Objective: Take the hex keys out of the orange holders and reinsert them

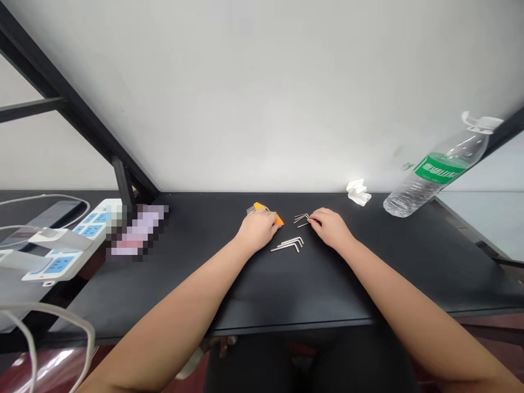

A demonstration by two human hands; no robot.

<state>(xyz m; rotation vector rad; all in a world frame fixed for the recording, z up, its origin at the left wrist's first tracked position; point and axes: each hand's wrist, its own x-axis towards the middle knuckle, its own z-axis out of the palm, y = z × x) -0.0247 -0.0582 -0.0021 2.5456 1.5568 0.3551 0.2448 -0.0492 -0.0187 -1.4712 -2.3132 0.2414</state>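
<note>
Orange hex-key holder (273, 214) gripped by left hand (257, 230) – loose hex keys (302, 219) pinched by right hand (331, 228); more keys (289, 244) laid on counter (286, 284) between the hands

Single head-worn camera, aimed forward and down across the black table (262, 295) toward the white wall (262, 82), at arm's length.

At ten o'clock a thing (137, 232) on the table is blurred into squares. The left hand (257, 230) covers much of the orange holder (278, 219). The small keys (302, 219) under the right hand's (331, 228) fingertips are too small to count.
</note>
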